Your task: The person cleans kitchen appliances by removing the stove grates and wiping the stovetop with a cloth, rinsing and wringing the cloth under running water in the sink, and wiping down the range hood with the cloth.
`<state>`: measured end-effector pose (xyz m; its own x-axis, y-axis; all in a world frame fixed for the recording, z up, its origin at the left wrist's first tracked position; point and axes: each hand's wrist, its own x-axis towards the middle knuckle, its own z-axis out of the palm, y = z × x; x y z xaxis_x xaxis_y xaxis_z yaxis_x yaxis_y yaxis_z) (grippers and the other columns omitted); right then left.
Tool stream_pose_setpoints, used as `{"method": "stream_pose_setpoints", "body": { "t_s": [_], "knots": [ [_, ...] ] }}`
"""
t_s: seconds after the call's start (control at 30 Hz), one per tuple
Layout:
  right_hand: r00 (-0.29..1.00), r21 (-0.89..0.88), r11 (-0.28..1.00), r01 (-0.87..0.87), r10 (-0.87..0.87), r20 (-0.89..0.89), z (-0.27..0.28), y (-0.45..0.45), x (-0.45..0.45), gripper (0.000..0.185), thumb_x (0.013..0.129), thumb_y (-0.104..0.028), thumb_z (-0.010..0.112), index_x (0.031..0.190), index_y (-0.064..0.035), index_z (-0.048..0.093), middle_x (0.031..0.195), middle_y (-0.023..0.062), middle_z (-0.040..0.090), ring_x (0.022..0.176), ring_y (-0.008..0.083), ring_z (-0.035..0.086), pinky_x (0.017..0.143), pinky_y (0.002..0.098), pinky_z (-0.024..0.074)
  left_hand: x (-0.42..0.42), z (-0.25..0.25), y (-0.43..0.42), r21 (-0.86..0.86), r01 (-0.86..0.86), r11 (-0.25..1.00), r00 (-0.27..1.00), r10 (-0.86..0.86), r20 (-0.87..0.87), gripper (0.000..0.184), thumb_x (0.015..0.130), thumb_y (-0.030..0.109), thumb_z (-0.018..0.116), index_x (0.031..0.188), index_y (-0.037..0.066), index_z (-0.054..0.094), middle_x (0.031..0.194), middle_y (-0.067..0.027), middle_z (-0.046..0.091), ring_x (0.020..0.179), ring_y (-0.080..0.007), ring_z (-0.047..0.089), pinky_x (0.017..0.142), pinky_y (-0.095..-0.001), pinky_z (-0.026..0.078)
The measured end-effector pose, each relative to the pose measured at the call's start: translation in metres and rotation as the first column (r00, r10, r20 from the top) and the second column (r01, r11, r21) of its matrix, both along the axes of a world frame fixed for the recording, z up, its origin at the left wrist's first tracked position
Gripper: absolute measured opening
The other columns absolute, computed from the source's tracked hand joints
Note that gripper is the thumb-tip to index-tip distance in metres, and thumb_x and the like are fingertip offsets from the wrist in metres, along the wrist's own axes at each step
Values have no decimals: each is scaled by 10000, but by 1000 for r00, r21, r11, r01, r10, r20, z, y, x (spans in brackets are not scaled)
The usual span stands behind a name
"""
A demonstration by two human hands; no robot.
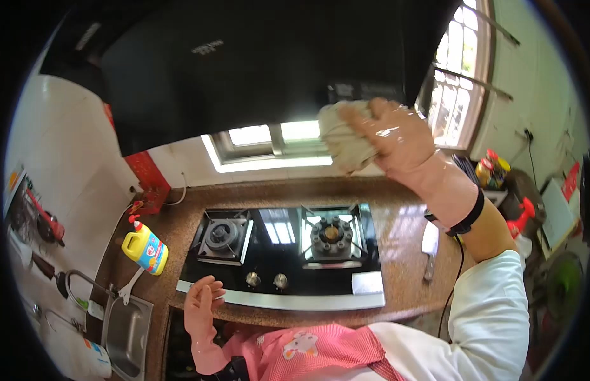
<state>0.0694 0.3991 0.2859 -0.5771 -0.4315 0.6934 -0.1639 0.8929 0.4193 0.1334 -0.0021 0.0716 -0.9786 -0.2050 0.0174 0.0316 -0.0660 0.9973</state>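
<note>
My right hand [396, 133], in a clear wet glove, is closed on a pale cloth [345, 140] and presses it against the lower edge of the black range hood [244, 76]. Below lies the black gas stove [276, 238] with two burners. My left hand [205, 298], also in a clear glove, hangs near the stove's front left edge, its fingers loosely curled and apart, with nothing in them.
A yellow detergent bottle [146, 247] stands left of the stove, behind the steel sink [127, 336]. On the right of the counter lies a knife [429, 247], with a black cable [460, 267] beside it. Jars [491, 168] and a red spray bottle [523, 216] are farther right.
</note>
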Motion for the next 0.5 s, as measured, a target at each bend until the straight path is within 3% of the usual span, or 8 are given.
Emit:
{"method": "stream_pose_setpoints", "body": {
  "t_s": [0.07,0.1,0.17,0.2,0.27,0.37,0.4,0.5],
  "knots": [
    [992,-152,981,122,-114,60,-22,34,15,669,714,-119,666,1336,-234,448,953,131,575,833,312,609,729,414,523,-3,3,-2,-35,-9,999,1000,10,29,256,975,195,498,1169,44,568,1032,-93,655,872,-157,640,713,-255,515],
    [998,-239,969,-55,46,-46,-41,67,21,719,688,-107,671,1355,-221,431,1043,159,591,902,313,613,773,391,528,-6,3,-6,-71,-5,997,1000,7,27,268,980,216,491,1174,49,570,1032,-93,653,875,-163,640,720,-261,517],
    [995,-415,904,-100,82,-61,-62,108,51,726,698,-74,692,1362,-189,422,1161,135,590,988,239,623,830,328,516,-13,1,-9,-129,7,992,1000,-3,28,298,988,257,476,1179,49,571,1037,-93,652,884,-165,639,731,-265,517],
    [975,-714,679,-170,223,-20,-81,127,61,715,717,-38,685,1366,-166,414,1182,115,585,1031,213,606,864,307,498,-17,2,-8,-158,5,987,999,2,40,328,990,294,469,1182,47,569,1053,-97,649,898,-167,639,737,-265,517],
    [808,-930,126,-346,544,-227,-123,156,83,677,769,31,668,1373,-102,391,1211,66,563,1111,164,545,942,291,456,-26,2,-2,-162,20,987,998,-11,61,350,989,306,470,1198,41,562,1071,-103,644,926,-177,641,762,-273,525],
    [964,-958,205,-201,214,-156,-180,183,130,691,761,56,666,1376,-76,378,1239,80,540,1145,196,526,972,317,446,-36,7,23,-192,59,980,998,-54,33,367,987,311,472,1202,28,559,1072,-107,644,938,-184,642,786,-282,532],
    [916,-967,-38,-253,312,-252,-204,197,142,700,756,49,680,1375,-72,379,1263,77,525,1164,191,512,975,308,444,-38,11,34,-207,70,976,998,-69,15,372,986,312,473,1202,23,559,1071,-108,645,939,-186,643,792,-285,534],
    [997,-998,-53,35,64,32,-251,221,172,699,758,1,704,1376,-83,387,1285,74,514,1190,195,496,1001,324,420,-47,28,71,-251,34,967,998,-46,-43,370,983,308,480,1186,12,569,1049,-113,653,918,-186,647,794,-286,536]
  ]
}}
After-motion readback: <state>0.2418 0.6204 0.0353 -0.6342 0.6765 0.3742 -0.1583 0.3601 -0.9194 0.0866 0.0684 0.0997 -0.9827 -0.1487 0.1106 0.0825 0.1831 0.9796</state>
